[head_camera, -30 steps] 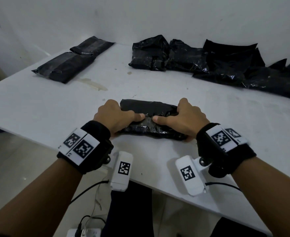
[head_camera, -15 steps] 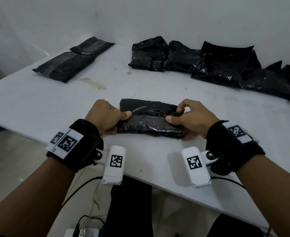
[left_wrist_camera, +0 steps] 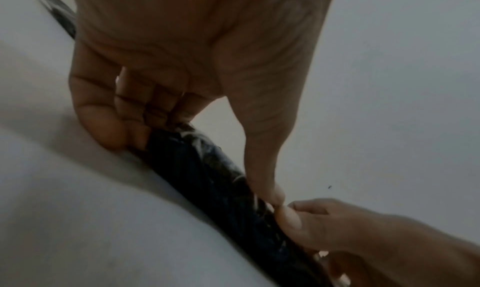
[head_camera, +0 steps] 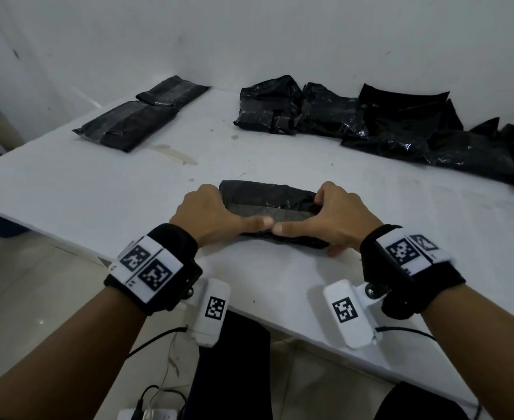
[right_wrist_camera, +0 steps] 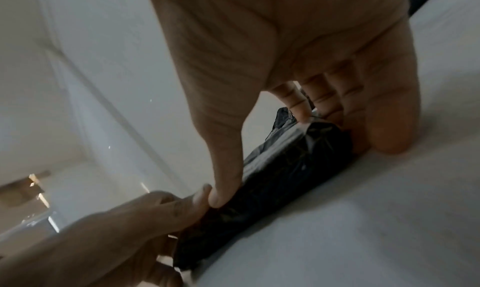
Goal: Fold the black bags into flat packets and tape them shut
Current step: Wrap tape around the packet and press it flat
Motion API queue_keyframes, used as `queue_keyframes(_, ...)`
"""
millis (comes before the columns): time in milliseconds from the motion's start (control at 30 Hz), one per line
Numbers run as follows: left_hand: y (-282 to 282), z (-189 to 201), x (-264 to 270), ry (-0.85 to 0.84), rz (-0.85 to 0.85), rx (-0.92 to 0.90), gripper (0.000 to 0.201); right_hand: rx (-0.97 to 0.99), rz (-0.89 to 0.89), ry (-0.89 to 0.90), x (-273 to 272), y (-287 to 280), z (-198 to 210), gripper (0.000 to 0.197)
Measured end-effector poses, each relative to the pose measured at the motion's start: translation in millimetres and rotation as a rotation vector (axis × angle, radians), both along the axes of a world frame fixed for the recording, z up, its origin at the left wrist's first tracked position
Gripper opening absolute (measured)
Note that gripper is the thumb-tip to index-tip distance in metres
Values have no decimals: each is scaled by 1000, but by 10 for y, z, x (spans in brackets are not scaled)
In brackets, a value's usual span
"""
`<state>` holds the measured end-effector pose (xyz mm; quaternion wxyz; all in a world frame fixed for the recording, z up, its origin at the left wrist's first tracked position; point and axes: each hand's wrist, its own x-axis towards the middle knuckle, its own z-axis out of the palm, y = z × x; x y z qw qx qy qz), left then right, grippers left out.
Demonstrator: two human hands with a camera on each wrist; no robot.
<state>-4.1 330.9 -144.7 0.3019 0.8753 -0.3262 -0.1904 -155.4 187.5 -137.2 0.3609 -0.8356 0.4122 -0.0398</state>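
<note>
Head view showed both thumbs, apart half a second before, now met mid-seam: left hand [head_camera: 210, 212] and right hand [head_camera: 330, 218] clamped the black bag [head_camera: 267, 197] on the counter [head_camera: 98, 192], ready for taping.

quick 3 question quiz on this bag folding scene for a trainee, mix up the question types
1. True or false: both hands grip the folded black bag on the white table.
2. Multiple choice: where do the two flat finished packets lie? A) far left B) near right C) on the floor
3. Fill in: the thumb tips of the left hand and right hand meet at the bag's ____ edge.

Key: 1 true; 2 A; 3 near
</note>
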Motion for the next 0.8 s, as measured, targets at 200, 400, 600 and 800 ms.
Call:
queue_keyframes(200,-15,38,-6,-145,-75,36,53,-192,81,43,24,-87,-100,95)
queue_keyframes(400,-2,5,89,-152,-140,23,44,-277,154,3,-49,-141,-63,76)
queue_keyframes(600,27,-36,197,-19,-159,-10,38,-199,147,-39,-119,-204,-57,64)
queue_keyframes(800,49,-17,276,164,-191,-63,32,-118,119,-59,-132,-233,-54,63)
